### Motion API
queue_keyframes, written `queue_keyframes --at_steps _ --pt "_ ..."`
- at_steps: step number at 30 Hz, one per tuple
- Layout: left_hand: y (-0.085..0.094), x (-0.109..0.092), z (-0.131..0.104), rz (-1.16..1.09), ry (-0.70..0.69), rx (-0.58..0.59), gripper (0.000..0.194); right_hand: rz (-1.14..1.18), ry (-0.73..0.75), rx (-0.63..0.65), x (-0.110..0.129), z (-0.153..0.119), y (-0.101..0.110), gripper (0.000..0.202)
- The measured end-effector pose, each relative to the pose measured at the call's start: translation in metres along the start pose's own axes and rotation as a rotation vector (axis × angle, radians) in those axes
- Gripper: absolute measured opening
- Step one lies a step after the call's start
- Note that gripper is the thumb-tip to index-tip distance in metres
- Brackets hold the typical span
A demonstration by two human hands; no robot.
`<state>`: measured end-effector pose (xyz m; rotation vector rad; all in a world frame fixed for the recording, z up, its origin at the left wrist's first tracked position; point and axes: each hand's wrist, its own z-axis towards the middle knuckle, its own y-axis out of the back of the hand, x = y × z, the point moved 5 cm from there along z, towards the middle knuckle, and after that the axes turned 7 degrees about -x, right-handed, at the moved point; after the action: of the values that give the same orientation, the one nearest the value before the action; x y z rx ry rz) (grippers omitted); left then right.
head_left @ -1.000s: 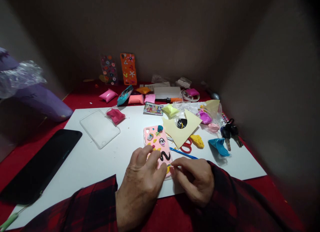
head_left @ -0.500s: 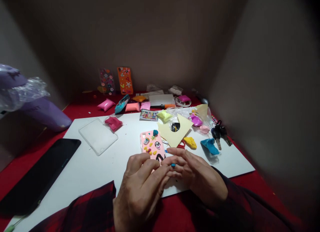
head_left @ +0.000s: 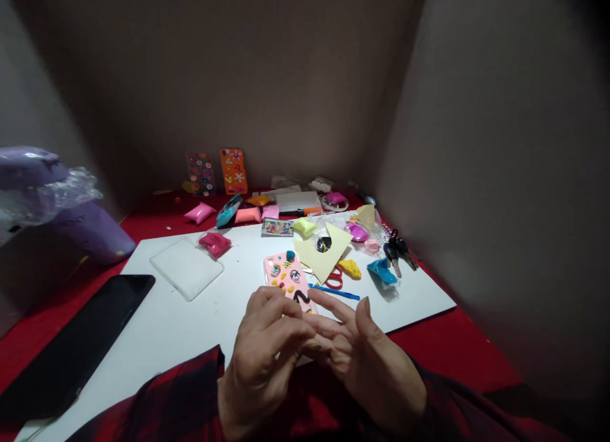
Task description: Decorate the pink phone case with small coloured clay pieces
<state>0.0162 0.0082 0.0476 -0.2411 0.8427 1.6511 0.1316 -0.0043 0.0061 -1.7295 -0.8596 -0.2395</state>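
Observation:
My left hand (head_left: 267, 353) has its fingers curled into a pinch, its fingertips touching the fingers of my right hand. Whatever lies in that pinch is hidden. Palm up, my right hand (head_left: 372, 353) has its thumb and fingers spread apart. Just beyond both hands lies a pink phone case (head_left: 271, 275) decorated with small clay pieces, among them a black wavy strip (head_left: 301, 296) and a teal lump (head_left: 290, 255). My left hand covers the near end of the case. A blue pen-like tool (head_left: 336, 292) rests to the right of it.
Red-handled scissors (head_left: 335, 278) lie partly under cream paper (head_left: 317, 254) with a hole. Yellow clay (head_left: 350, 268), a blue clay packet (head_left: 382, 271) and keys (head_left: 394, 253) are on the right. A clear case (head_left: 187, 268) and a black phone (head_left: 79, 340) lie left.
The small blue clay piece that lay on my right fingers is out of sight. My right thumb and fingers have spread apart. The view has shifted, revealing the blue tool and more of the scissors.

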Motion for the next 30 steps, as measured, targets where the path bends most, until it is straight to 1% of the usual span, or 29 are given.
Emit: queue_keyframes --at_steps 2,5,8,10,11,12,13,14,16,17,18,20,23,26,30 --pt "-0.001 -0.003 -0.003 0.059 -0.066 -0.027 0.015 0.048 -0.019 0.011 -0.001 -0.003 -0.001 0.096" --pt "-0.002 -0.009 -0.009 0.147 -0.158 -0.075 0.016 0.112 -0.063 0.069 -0.005 -0.010 -0.007 0.092" --pt "-0.003 -0.013 -0.011 0.173 -0.178 -0.074 0.013 0.133 -0.113 0.132 -0.011 -0.018 -0.013 0.089" --pt "-0.003 -0.014 -0.010 0.149 -0.192 -0.053 0.010 0.070 -0.123 0.136 -0.015 -0.021 -0.013 0.092" --pt "-0.003 -0.013 -0.009 0.126 -0.195 -0.038 0.010 -0.014 -0.093 0.111 -0.014 -0.021 -0.009 0.089" --pt "-0.003 -0.011 -0.008 0.099 -0.188 -0.027 0.011 -0.142 -0.032 0.068 -0.010 -0.020 -0.003 0.085" --pt "-0.002 -0.008 -0.007 0.071 -0.165 -0.022 0.013 -0.319 0.081 -0.002 -0.001 -0.018 0.004 0.075" --pt "-0.002 -0.004 -0.006 0.044 -0.127 -0.025 0.014 -0.540 0.258 -0.078 0.012 -0.016 0.012 0.062" --pt "0.000 0.004 -0.005 0.003 -0.040 -0.050 0.013 -1.051 0.690 -0.257 0.046 -0.014 0.021 0.034" --pt "0.000 0.007 -0.005 -0.013 -0.013 -0.062 0.013 -1.336 0.894 -0.318 0.059 -0.012 0.022 0.022" --pt "0.000 0.008 -0.006 -0.029 -0.006 -0.071 0.013 -1.607 1.024 -0.318 0.066 -0.006 0.022 0.020" --pt "0.000 0.007 -0.008 -0.064 -0.034 -0.077 0.017 -1.764 1.030 -0.263 0.075 0.013 0.030 0.019" --pt "-0.002 0.008 -0.012 -0.107 -0.037 -0.061 0.023 -1.951 0.998 -0.216 0.077 0.038 0.037 0.024" --pt "-0.004 0.014 -0.014 -0.135 0.005 -0.039 0.025 -2.103 0.936 -0.207 0.075 0.054 0.036 0.020" --pt "-0.004 0.019 -0.014 -0.160 0.018 -0.061 0.026 -2.267 0.824 -0.196 0.076 0.066 0.028 0.016"
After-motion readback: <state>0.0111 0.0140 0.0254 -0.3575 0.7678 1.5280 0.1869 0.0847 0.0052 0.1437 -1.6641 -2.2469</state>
